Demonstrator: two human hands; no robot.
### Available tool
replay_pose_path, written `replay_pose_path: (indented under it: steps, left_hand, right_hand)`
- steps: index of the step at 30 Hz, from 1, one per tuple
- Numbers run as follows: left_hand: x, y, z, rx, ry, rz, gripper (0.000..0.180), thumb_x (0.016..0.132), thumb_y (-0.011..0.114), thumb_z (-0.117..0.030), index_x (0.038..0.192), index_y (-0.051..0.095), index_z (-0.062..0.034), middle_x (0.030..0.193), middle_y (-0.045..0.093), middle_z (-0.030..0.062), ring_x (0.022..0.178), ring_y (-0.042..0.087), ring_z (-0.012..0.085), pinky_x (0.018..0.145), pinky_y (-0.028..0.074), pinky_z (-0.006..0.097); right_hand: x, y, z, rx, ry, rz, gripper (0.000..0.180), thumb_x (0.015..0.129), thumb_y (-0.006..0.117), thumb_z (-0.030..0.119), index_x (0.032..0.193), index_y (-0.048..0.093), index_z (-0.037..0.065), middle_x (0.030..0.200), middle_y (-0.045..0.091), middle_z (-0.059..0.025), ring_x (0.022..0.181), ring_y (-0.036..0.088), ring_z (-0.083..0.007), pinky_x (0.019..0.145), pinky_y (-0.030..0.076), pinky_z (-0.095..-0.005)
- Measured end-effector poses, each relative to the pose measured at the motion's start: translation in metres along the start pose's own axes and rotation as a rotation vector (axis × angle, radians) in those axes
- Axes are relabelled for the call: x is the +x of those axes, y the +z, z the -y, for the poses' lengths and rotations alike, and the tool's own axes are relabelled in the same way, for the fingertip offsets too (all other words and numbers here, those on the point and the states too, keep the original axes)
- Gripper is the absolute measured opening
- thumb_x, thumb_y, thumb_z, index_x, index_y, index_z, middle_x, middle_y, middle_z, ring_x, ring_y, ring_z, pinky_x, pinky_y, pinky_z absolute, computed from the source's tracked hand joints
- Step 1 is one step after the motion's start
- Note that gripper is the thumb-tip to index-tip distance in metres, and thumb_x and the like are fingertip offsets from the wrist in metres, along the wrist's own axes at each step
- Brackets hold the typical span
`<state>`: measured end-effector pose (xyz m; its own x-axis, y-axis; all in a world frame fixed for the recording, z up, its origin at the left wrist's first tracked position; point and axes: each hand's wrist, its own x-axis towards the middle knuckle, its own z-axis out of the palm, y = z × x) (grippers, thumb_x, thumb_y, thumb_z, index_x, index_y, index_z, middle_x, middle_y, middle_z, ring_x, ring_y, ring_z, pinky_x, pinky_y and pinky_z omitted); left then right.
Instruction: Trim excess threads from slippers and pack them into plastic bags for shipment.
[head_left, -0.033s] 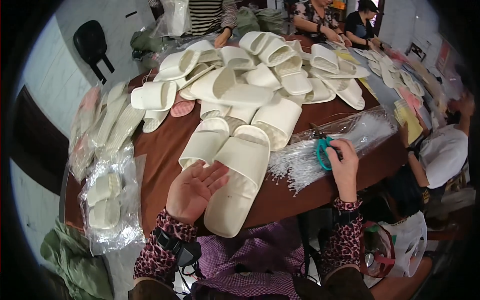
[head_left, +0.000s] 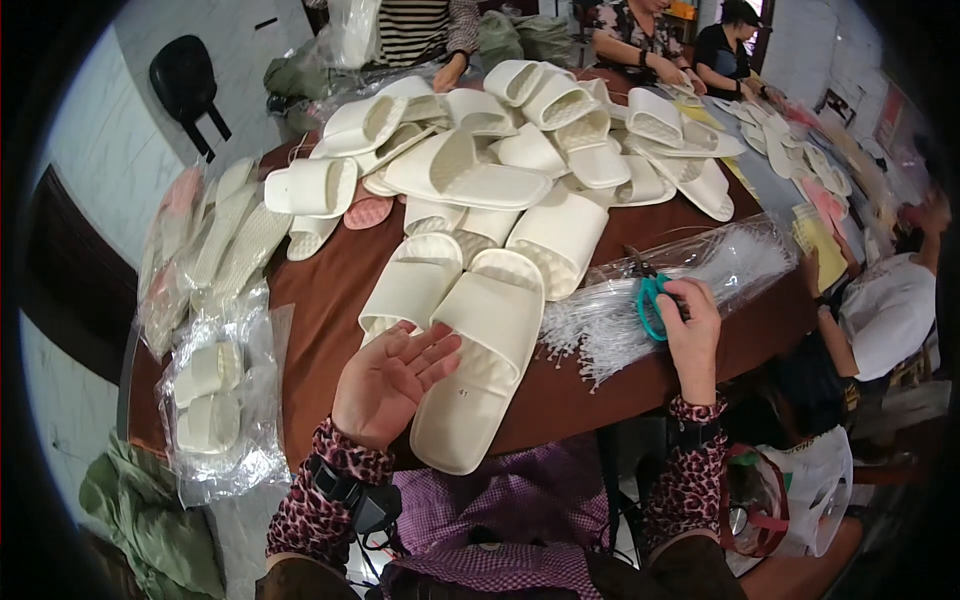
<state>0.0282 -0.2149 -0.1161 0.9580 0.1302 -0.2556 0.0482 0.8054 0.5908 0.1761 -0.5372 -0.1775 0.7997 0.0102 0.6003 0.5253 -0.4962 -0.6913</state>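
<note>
A pair of cream slide slippers [head_left: 478, 345] lies at the near edge of the table in front of me. My left hand [head_left: 385, 388] is palm up with its fingers apart, against the side of the nearer slipper and just below the other one. In my right hand [head_left: 692, 325] is a pair of scissors [head_left: 650, 302] with teal handles, its dark blades pointing away from me. The scissors rest over a bundle of thin white plastic ties [head_left: 600, 330], partly in a clear bag. Beyond the pair, more cream slippers [head_left: 470, 165] are piled up.
Bagged slippers [head_left: 208, 400] lie on the left of the brown-covered table [head_left: 325, 330]. A pink slipper [head_left: 368, 210] shows under the pile. Several people sit or stand around the table, one person [head_left: 885, 310] close on my right. A black chair [head_left: 185, 85] stands far left.
</note>
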Motion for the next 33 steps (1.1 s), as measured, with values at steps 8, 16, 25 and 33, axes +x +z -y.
replay_pose_path:
  steps: [8,16,25,33]
  left_hand:
    - [-0.044,-0.012,-0.013,0.204,0.158,-0.006,0.043,0.084,0.046,-0.002,0.126,0.037,0.0038,0.123,0.047,0.0275,0.11,0.052,0.0368,0.093,0.045,0.044]
    - [-0.058,-0.055,-0.016,1.239,0.691,-0.22,0.042,0.082,0.052,-0.003,0.123,0.044,0.0043,0.121,0.053,0.0158,0.11,0.052,0.0259,0.094,0.041,0.036]
    - [-0.043,-0.078,-0.008,1.848,0.751,-0.116,0.044,0.072,0.059,-0.002,0.116,0.051,-0.0001,0.124,0.047,0.0229,0.115,0.044,0.0413,0.094,0.039,0.043]
    - [-0.05,-0.067,0.005,1.958,1.063,0.045,0.033,0.083,0.061,-0.01,0.112,0.055,0.0038,0.117,0.054,0.0236,0.106,0.053,0.0382,0.091,0.043,0.045]
  right_hand:
    - [-0.002,-0.001,0.002,-0.047,0.05,0.042,0.018,0.076,0.064,0.006,0.092,0.06,-0.002,0.097,0.058,-0.0139,0.091,0.057,-0.0279,0.08,0.045,-0.033]
    - [-0.001,0.011,0.006,-0.152,0.01,0.078,0.021,0.074,0.067,0.007,0.092,0.06,-0.002,0.098,0.058,-0.0141,0.091,0.057,-0.0287,0.08,0.045,-0.0336]
    - [0.006,-0.009,0.018,-0.23,-0.125,0.024,0.017,0.072,0.066,0.009,0.086,0.06,0.001,0.087,0.059,-0.0147,0.086,0.057,-0.0325,0.076,0.045,-0.0387]
    - [-0.007,0.0,-0.004,-0.203,-0.181,-0.024,0.02,0.073,0.067,0.018,0.085,0.059,0.004,0.088,0.055,-0.0152,0.084,0.054,-0.0338,0.075,0.044,-0.0404]
